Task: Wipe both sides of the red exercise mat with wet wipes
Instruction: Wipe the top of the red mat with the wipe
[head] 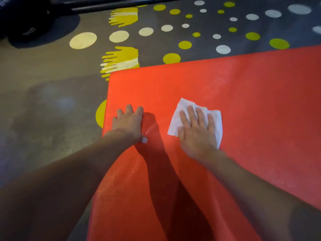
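Note:
The red exercise mat (pixel 243 94) lies flat on the floor and fills the right and lower part of the view. My left hand (pixel 129 123) rests flat on the mat near its left edge, fingers spread. To the right, a white wet wipe (pixel 176 119) lies spread on the mat, and my right hand (pixel 197 130) presses down on it with straight fingers. The wipe's corners stick out beyond the fingers at the top and right.
The floor (pixel 43 110) is grey, with yellow and white dots and yellow handprint marks (pixel 121 60) beyond the mat's far edge. A black round weight (pixel 29 30) and a dark bar (pixel 121 4) lie at the top left.

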The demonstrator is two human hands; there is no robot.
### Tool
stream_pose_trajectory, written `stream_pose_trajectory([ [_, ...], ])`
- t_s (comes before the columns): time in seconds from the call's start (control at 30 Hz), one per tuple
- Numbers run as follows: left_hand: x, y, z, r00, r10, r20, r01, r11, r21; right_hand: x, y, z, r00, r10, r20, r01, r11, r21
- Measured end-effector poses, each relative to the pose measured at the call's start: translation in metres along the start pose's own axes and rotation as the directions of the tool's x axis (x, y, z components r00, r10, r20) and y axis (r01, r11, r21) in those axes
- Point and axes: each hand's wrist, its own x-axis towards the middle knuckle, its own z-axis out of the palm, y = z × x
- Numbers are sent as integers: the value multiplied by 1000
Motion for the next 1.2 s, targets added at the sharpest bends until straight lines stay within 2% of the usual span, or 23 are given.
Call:
stream_pose_trajectory([
  [0.03, 1, 2, 4, 1000, -14, -12, 15, 1000, 24, -8, -17, 3, 999, -43, 6, 43, 999, 29],
  [0.07, 3, 1, 6, 1000, -20, -10, 20, 999, 40, -16, -27, 5, 984, -175, 5, 175, 984, 35],
  [0.13, 9, -4, 7, 1000, -13, 28, 12, 999, 38, -13, -17, 4, 900, -432, 59, 433, 901, 0],
  [0.17, 12, -6, 6, 999, -6, 46, 5, 1000, 23, -1, -5, -2, 893, -445, 73, 446, 895, -8],
  [0.23, 13, -8, 3, 998, 8, 62, -10, 1000, 28, 25, 12, -8, 972, -232, 37, 232, 973, -8],
  [0.3, 14, -8, -1, 997, 17, 74, -20, 999, 37, 31, -1, -2, 1000, -13, 18, 13, 999, -30],
  [0.33, 16, -10, -3, 996, 22, 89, -25, 999, 32, 26, -16, 2, 999, -33, 10, 34, 999, -20],
  [0.43, 30, -19, -11, 992, 42, 121, -42, 999, 2, 16, -20, 2, 925, -376, 61, 377, 926, -6],
  [0.47, 33, -21, -13, 993, 35, 116, -33, 999, -18, 26, -6, -2, 904, -421, 81, 423, 906, -18],
  [0.5, 36, -21, -14, 994, 24, 103, -20, 999, -37, 39, 7, -7, 923, -376, 81, 379, 925, -23],
  [0.57, 36, -15, -15, 998, -6, 59, 8, 999, -35, 58, 17, -8, 994, -97, 41, 98, 995, -24],
  [0.6, 37, -12, -15, 999, -30, 45, 31, 999, -22, 60, 7, -5, 1000, 6, 16, -5, 999, -36],
  [0.63, 37, -10, -16, 998, -49, 38, 49, 999, -8, 56, -9, 0, 1000, 1, -16, -2, 1000, -31],
  [0.7, 43, -9, -17, 996, -62, 62, 61, 998, 5, 38, -34, 5, 972, -234, -10, 234, 972, -24],
  [0.77, 50, -14, -18, 991, -59, 124, 60, 998, -12, 42, -23, 3, 896, -444, 24, 445, 895, -32],
  [0.83, 56, -16, -17, 985, -43, 167, 48, 998, -27, 68, 0, -7, 932, -363, 5, 363, 931, -25],
  [0.9, 57, -13, -18, 982, -48, 184, 53, 998, -22, 84, 5, -6, 996, -93, -1, 93, 995, -24],
  [0.93, 58, -11, -20, 980, -54, 194, 59, 998, -17, 85, -5, -2, 1000, -25, -7, 25, 999, -24],
  [0.97, 58, -10, -21, 977, -60, 206, 64, 998, -13, 81, -18, 1, 999, -45, -19, 44, 999, -26],
  [1.07, 60, -9, -20, 973, -61, 224, 58, 998, 21, 74, -20, 0, 937, -346, 45, 348, 937, -41],
  [1.1, 61, -9, -20, 972, -61, 225, 56, 998, 30, 84, -7, -5, 921, -385, 61, 388, 921, -44],
  [1.13, 61, -8, -20, 972, -63, 228, 56, 998, 36, 98, 4, -9, 938, -343, 52, 345, 938, -37],
  [1.2, 64, -8, -21, 969, -65, 238, 59, 998, 33, 117, 10, -13, 993, -113, 30, 114, 993, -39],
])
